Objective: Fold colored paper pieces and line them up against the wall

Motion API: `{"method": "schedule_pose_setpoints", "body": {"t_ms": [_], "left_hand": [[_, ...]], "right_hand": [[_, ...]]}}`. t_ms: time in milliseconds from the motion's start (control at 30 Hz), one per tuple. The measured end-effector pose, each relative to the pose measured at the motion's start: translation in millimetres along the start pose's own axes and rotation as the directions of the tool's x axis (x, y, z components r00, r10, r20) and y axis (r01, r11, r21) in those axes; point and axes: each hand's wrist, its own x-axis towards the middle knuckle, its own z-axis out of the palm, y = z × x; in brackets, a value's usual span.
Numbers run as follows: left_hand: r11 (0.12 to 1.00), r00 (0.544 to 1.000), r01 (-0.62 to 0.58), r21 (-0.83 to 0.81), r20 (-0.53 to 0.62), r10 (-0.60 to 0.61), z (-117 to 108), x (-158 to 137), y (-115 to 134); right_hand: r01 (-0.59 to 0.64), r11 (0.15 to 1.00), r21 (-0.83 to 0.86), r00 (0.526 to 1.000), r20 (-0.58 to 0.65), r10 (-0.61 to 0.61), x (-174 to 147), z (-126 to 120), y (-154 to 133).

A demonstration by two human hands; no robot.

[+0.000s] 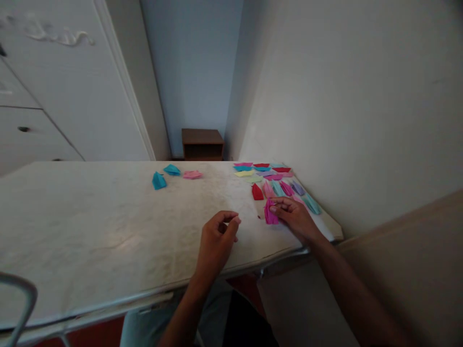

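My right hand (292, 214) pinches a magenta folded paper piece (270, 213) between thumb and fingers, near the right end of the table. The piece stands up at the tabletop, and the fingers cover its right edge. To its left, my left hand (219, 236) hovers over the table, its fingers curled and thumb tip close to the index finger, with nothing visible in it. Just beyond the magenta piece are a red folded paper piece (257, 192) and a pink one (268, 189). A teal folded piece (312, 204) lies to the right of my right hand.
Several boat-like folded papers in mixed colours, one yellow (243, 174), lie in rows at the back right. Two blue pieces (158, 180) and a pink piece (192, 174) lie farther left on the white table (108, 217). A wall (343, 120) borders the right side.
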Motion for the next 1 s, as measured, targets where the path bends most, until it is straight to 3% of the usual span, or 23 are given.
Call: {"method": "schedule_pose_setpoints", "body": {"t_ms": [200,333,433,533,733,1000], "left_hand": [[0.970,0.977,-0.174,0.167,0.156,0.149,44.9,5.7,-5.7],[0.904,0.940,-0.300,0.304,0.257,0.225,61.6,5.5,-5.4],[0.873,0.929,-0.332,0.356,0.286,0.236,65.4,4.9,-6.5],[0.853,0.924,-0.344,0.393,0.303,0.233,64.8,4.0,-7.9],[0.839,0.905,-0.369,0.400,0.361,0.226,62.3,-0.8,-6.2],[0.843,0.900,-0.385,0.376,0.354,0.254,61.0,-3.9,-9.7]], "right_hand": [[0.066,0.948,-0.311,0.983,-0.144,-0.116,-3.8,-42.5,11.4],[0.109,0.858,-0.503,0.946,-0.213,-0.245,-5.3,-43.0,12.5],[0.178,0.755,-0.632,0.887,-0.229,-0.401,-11.9,-39.8,3.4],[0.268,0.644,-0.716,0.840,-0.154,-0.520,-19.4,-38.7,-6.7],[0.387,0.525,-0.758,0.879,0.132,-0.458,-19.7,-40.4,6.7],[0.411,0.440,-0.798,0.852,0.165,-0.497,-10.1,-45.5,23.0]]}}
